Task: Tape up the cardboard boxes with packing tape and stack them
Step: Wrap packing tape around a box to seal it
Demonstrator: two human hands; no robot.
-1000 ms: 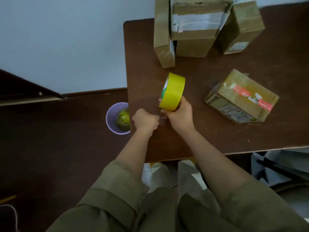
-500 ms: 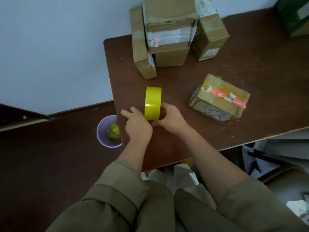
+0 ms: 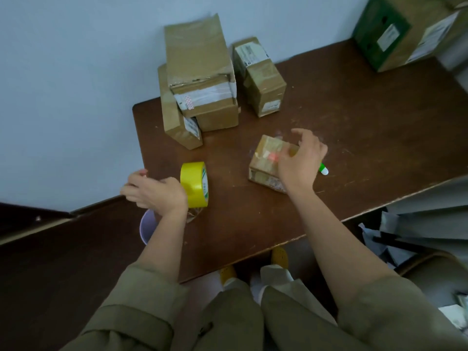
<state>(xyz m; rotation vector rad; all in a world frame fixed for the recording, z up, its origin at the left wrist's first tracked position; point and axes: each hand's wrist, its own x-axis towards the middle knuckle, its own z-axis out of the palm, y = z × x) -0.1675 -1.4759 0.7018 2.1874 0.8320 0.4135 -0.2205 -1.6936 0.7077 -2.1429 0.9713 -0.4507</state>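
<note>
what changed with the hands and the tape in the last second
The right hand let go of the yellow roll of packing tape and reached right to the small brown cardboard box, its fingers spread over it. The left hand now holds the roll alone, upright on the brown wooden table. The box and the stacked boxes stayed put.

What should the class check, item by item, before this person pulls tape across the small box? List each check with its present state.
1. Tape roll within reach: ok, upright beside the left hand.
2. Loose tape end free: cannot tell, clear film shows below the roll.
3. Small box steadied: cannot tell, the right hand is over it, blurred.
4. Box flaps closed: cannot tell, hand covers the top.
5. Table space around the box: ok.
6. Stack at the back standing: ok.
</note>
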